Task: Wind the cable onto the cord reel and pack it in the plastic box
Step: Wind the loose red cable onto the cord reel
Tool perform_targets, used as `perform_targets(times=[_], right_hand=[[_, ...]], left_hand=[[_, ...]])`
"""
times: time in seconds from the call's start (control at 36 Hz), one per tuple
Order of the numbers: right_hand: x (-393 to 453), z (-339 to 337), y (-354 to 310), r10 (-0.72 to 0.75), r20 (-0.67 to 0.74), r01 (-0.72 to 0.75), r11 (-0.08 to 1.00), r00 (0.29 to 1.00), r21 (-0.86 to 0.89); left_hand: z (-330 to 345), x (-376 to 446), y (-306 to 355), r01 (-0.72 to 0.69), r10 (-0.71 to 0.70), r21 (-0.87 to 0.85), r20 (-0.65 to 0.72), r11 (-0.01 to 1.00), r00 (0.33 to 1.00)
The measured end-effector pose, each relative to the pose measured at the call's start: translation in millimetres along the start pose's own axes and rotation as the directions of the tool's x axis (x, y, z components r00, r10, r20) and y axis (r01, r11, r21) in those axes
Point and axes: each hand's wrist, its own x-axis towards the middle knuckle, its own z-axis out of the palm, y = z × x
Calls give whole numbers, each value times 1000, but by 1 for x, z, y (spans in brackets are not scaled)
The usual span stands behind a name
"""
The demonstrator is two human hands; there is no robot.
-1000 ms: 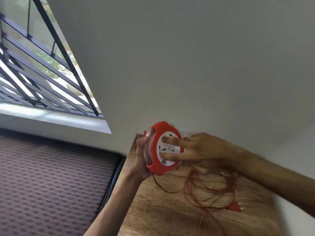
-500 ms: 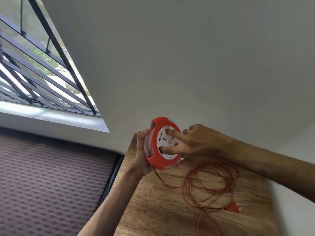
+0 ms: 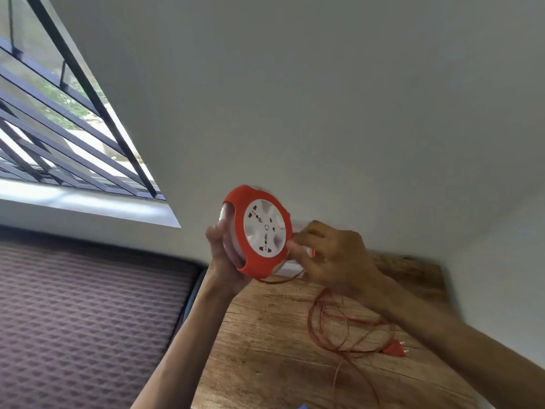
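The cord reel (image 3: pixel 259 231) is a red ring around a white socket face, held upright above the wooden table (image 3: pixel 265 349). My left hand (image 3: pixel 224 255) grips its back and lower left rim. My right hand (image 3: pixel 333 255) is at the reel's right edge, fingertips touching the rim where the thin red cable (image 3: pixel 339 326) leaves it. Loose loops of that cable lie on the table, ending in a red plug (image 3: pixel 395 348). A white object sits partly hidden behind the reel and my right hand. I cannot tell whether it is the plastic box.
The table stands in a corner, with grey walls behind it and to its right. A patterned purple mattress (image 3: pixel 88 320) lies left of the table. A barred window (image 3: pixel 59 119) is at the upper left.
My right hand has left the white socket face and moved to the reel's right edge. The reel has tilted, so its face shows fully. The cable loops have shifted on the table.
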Motion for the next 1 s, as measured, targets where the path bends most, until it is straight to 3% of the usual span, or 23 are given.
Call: perform_targets(times=[0.08,0.19,0.39,0.56,0.58,0.64,0.7,0.72,0.78,0.83,0.86,0.89,0.92,0.95,1.0], right_hand=[[5,-11,1,-232,254,251,967,939,-46],[18,-18,4,-298,463,389,914,835,-114],[30,-19,24,-424,439,556,797,792,-234],[26,-16,33,-563,380,660,722,734,-206],[25,-15,31,-563,334,645,728,756,-234],[21,-8,22,-443,183,478,839,878,-262],[19,1,7,-110,14,110,961,994,-256],[21,4,3,107,-2,-106,978,994,-179],[25,4,4,467,177,-489,866,866,107],[30,-2,8,577,458,-725,632,676,274],[31,-5,9,557,533,-761,565,637,318],[32,-9,9,529,552,-756,548,645,359],[31,-11,7,500,499,-697,606,708,383],[29,-12,5,450,377,-575,739,809,352],[22,-16,4,135,82,-142,986,987,85]], left_hand=[[1,0,-1,-51,52,14,-35,999,998],[7,-3,-1,-46,46,-1,-61,999,997],[20,-8,-8,64,-51,-113,109,992,993],[31,-12,-13,47,-47,-14,27,999,999],[34,-12,-13,31,-31,14,-6,999,999],[39,-10,-15,-4,5,36,-23,999,1000],[45,-6,-15,-11,15,67,-66,998,998],[47,-4,-16,-13,21,90,-90,996,996],[48,0,-17,-44,55,104,-110,994,992],[47,1,-16,-40,48,86,-92,995,995],[46,0,-16,-24,31,84,-80,996,996],[43,-2,-18,-14,21,83,-77,996,997],[41,-4,-19,-18,24,77,-77,997,997],[40,-6,-20,-28,33,69,-73,997,997],[39,-8,-21,-40,45,50,-94,998,995]])
